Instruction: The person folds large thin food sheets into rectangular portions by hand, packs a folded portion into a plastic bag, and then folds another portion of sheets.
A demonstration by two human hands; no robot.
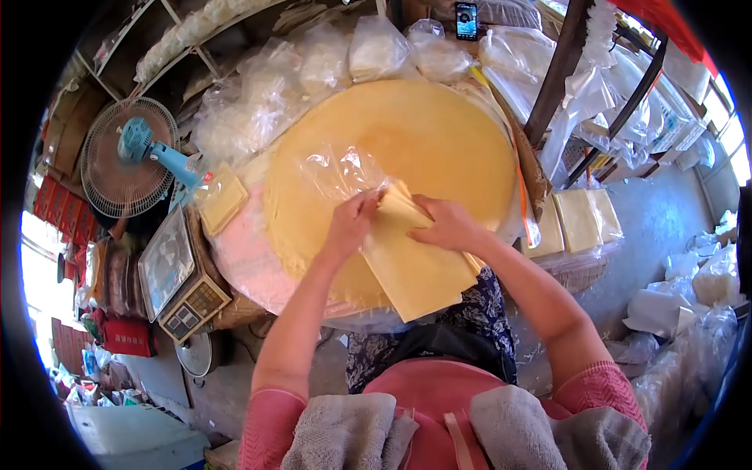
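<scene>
A folded stack of thin yellow sheets (415, 262) lies tilted at the near edge of a large round yellow surface (376, 125). My left hand (355, 222) is closed at the upper left corner of the stack, where a clear plastic bag (337, 172) spreads out beyond my fingers. Whether the fingers pinch the bag, the sheets or both is too small to tell. My right hand (445, 223) grips the upper right side of the stack, thumb on top.
Filled clear bags (376, 51) line the far edge, with a phone (466, 21) behind them. At left are a fan (129, 157), a digital scale (192, 305) and a bagged yellow stack (222, 200). More yellow packs (583, 215) lie at right beside a dark post (560, 70).
</scene>
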